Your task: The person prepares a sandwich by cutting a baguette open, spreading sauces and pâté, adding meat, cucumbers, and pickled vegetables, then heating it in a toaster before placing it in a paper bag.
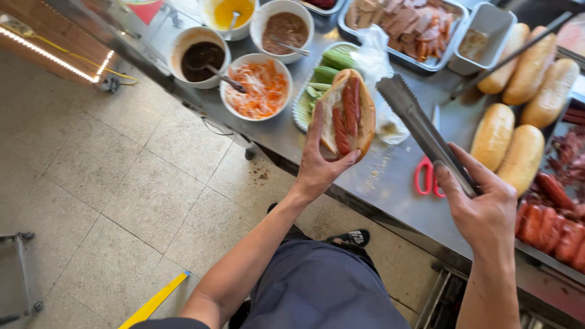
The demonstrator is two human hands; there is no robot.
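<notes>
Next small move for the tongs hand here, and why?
Probably swing the tongs left to the bowl of shredded carrot salad. The left hand holds a split bun that already has sausage slices in it, the tongs look empty with their tips beside the bun, and that bowl sits nearest.

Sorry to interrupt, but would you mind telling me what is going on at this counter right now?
A person stands at a stainless steel counter. The left hand holds up a split bread roll filled with red sausage pieces. The right hand grips long metal tongs, closed and empty, pointing toward the roll. Nearby sit a white bowl of shredded carrot pickle, plain golden bread rolls and red-handled scissors.
</notes>
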